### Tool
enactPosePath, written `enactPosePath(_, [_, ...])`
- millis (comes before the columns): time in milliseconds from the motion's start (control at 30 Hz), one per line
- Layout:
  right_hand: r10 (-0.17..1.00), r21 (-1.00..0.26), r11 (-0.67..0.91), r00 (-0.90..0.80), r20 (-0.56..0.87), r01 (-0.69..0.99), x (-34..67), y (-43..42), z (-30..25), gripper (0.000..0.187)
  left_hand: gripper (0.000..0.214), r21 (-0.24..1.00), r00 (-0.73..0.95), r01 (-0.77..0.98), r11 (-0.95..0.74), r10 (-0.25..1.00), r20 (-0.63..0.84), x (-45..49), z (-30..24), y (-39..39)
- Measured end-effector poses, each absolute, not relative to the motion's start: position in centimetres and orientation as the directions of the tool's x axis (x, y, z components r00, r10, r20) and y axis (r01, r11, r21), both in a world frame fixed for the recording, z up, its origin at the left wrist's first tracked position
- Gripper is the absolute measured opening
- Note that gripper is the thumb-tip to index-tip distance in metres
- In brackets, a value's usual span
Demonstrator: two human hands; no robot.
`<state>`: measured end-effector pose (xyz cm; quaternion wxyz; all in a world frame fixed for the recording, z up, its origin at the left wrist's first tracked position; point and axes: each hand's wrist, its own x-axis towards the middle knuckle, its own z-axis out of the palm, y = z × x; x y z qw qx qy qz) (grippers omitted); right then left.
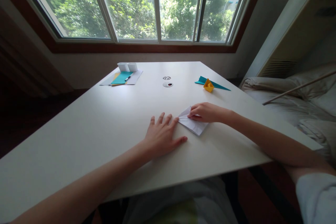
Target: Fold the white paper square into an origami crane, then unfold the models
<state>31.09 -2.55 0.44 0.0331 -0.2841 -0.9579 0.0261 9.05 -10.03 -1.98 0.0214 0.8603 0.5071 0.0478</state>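
A folded white paper point(193, 126) lies on the white table point(105, 119) in front of me. My left hand point(161, 136) rests flat on the table with fingers spread, its fingertips touching the paper's left corner. My right hand point(206, 112) lies over the paper's upper part, fingers pressed together and pinching a fold of it. A small yellow folded paper figure point(208, 85) sits on a teal folded paper shape point(217, 84) farther back on the right.
At the back left lie a sheet with teal and yellow papers point(122, 77), a pen point(127, 78) and two white cups point(127, 66). Two round cable holes point(167, 84) sit mid-table. A bed point(294, 105) stands right of the table; windows behind.
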Motion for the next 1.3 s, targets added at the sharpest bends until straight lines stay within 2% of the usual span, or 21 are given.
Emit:
enactPosePath(200, [0.627, -0.036, 0.776, -0.776, -0.069, 0.630, 31.1, -3.2, 1.8, 0.023, 0.076, 0.069, 0.472, 0.877, -0.475, 0.880, 0.054, 9.1, -1.9, -10.1])
enactPosePath(367, [0.756, 0.181, 0.655, -0.638, -0.147, 0.734, 30.6, -4.4, 2.2, 0.028, 0.077, 0.066, 0.470, 0.879, -0.472, 0.882, 0.049, 9.2, -1.9, -10.1])
enactPosePath(433, [0.792, 0.236, 0.610, -0.593, -0.146, 0.756, 30.3, -4.9, 2.0, 0.030, 0.077, 0.067, 0.471, 0.878, -0.474, 0.880, 0.058, 9.2, -2.0, -10.1])
enactPosePath(533, [0.818, 0.246, 0.574, -0.561, -0.125, 0.781, 30.1, -5.3, 1.7, 0.033, 0.076, 0.067, 0.482, 0.871, -0.487, 0.872, 0.085, 9.1, -2.0, -10.1])
enactPosePath(667, [0.763, 0.231, 0.637, -0.645, -0.050, 0.735, 30.3, -4.8, 1.1, 0.033, 0.073, 0.034, 0.545, 0.830, -0.557, 0.822, 0.165, 8.9, -1.9, -9.8])
enactPosePath(833, [0.646, 0.164, 0.738, -0.756, 0.105, 0.654, 30.5, -3.7, -0.3, 0.032, 0.056, -0.006, 0.719, 0.676, -0.737, 0.658, 0.225, 9.0, -1.5, -10.0])
enactPosePath(1000, [0.554, -0.005, 0.830, -0.822, 0.135, 0.558, 30.4, -3.1, -1.8, 0.039, 0.043, 0.034, 0.822, 0.537, -0.843, 0.532, 0.206, 9.3, -1.0, -10.2])
enactPosePath(1133, [0.515, -0.138, 0.857, -0.842, 0.159, 0.497, 30.3, -2.8, -2.3, 0.039, 0.034, 0.052, 0.794, 0.576, -0.815, 0.574, 0.200, 8.9, -0.8, -9.5])
enactPosePath(1300, [0.540, -0.271, 0.831, -0.823, 0.177, 0.487, 30.4, -2.3, -2.1, 0.038, 0.031, 0.046, 0.772, 0.614, -0.788, 0.612, 0.172, 7.8, -1.2, -8.2])
